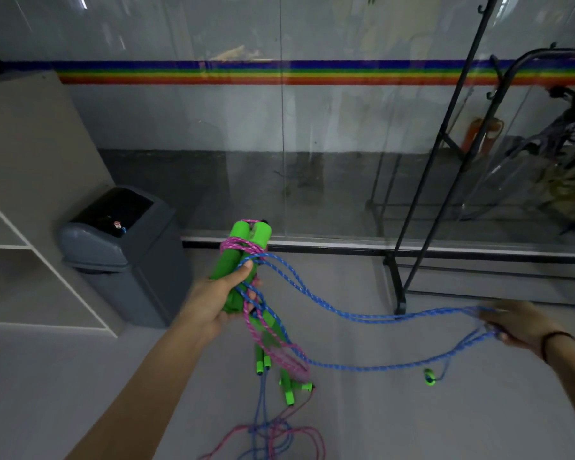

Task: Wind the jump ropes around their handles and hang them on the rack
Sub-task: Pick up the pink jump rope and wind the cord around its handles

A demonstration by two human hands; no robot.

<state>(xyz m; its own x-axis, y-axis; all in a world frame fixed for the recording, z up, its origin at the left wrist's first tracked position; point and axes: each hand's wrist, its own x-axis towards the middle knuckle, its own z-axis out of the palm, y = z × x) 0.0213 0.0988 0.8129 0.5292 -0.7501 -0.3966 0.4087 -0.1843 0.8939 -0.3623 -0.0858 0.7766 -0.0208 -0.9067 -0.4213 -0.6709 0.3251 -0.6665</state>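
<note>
Gripping green handles (246, 237) in left hand (210, 303) | right hand (518, 322) pinching blue rope (362, 316)

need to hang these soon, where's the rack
In the head view the black rack stands on the right against the glass wall, its foot just beyond the right hand holding the blue rope.

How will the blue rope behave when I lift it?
Probably floppy: the blue rope sags in a curve between the left hand and the right hand. Likely light, as one hand carries several strands. Its braided surface should grip rather than slip around the handles.
</note>
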